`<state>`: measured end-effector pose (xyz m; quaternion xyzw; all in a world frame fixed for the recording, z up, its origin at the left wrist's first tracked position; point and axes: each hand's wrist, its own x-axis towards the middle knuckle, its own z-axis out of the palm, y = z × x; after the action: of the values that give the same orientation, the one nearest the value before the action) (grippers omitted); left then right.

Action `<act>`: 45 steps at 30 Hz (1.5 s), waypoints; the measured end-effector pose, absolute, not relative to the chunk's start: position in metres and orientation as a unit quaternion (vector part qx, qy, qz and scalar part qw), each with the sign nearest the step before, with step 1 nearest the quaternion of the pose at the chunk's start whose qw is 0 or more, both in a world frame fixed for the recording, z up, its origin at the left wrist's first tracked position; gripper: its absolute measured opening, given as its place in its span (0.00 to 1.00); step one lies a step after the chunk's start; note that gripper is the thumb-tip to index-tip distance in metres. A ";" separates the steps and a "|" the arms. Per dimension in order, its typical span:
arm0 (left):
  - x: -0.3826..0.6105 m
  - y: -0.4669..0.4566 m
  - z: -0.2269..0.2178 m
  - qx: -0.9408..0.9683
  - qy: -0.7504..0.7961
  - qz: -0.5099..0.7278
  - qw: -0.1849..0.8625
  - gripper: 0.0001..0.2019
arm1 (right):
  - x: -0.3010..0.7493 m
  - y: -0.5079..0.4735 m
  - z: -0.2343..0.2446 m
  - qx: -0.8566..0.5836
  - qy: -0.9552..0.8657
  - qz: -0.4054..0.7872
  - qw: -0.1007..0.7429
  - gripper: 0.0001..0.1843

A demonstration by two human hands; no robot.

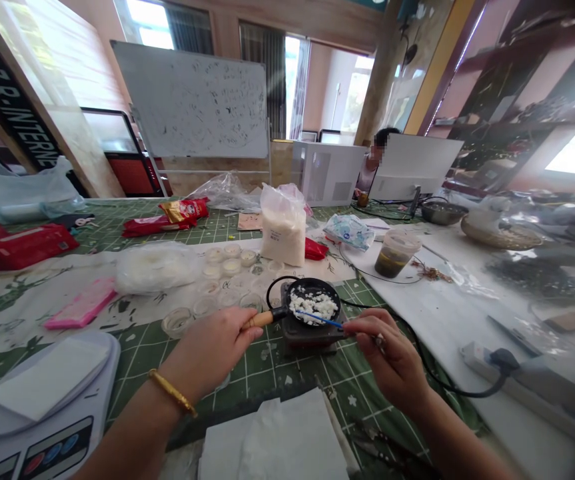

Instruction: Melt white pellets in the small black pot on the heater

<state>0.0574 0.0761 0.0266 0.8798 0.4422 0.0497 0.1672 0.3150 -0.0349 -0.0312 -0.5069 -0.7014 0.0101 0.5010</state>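
My left hand [217,347] is wrapped round the wooden handle [260,320] of a small black frying pan [336,293]. White lumpy pieces [312,303] lie in the pan, which sits on a small dark hot plate [307,337]. In my right hand [392,357] is a thin blue stick [324,321], pinched in the fingers, its far end among the white pieces. What kind of stick it is cannot be made out. Several small clear round cups [177,321] stand left of the pan, some with pale contents.
A bag of white granules [284,230] stands behind the pan. White sheets [277,437] lie in front, and a kitchen scale [102,373] is at left. A cup of dark liquid [394,257] and a power strip [487,367] with a black cable are at right. A person sits behind a monitor [417,167].
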 end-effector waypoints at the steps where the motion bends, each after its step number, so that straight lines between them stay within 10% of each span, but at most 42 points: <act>1: 0.057 0.076 0.027 0.879 0.442 0.050 0.169 0.16 | 0.316 -0.035 -0.032 -0.518 -0.691 0.002 0.504 0.14; 18: 0.057 0.076 0.027 0.879 0.445 0.048 0.163 0.15 | 0.318 -0.045 -0.021 -0.551 -0.659 -0.181 0.479 0.12; 45: 0.059 0.075 0.031 0.877 0.449 0.039 0.165 0.16 | 0.316 -0.032 -0.026 -0.601 -0.530 0.126 0.585 0.13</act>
<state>0.0591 0.0748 0.0312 0.8775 0.4487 0.0387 0.1650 0.3163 -0.0325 -0.0263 -0.6008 -0.5301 0.1256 0.5850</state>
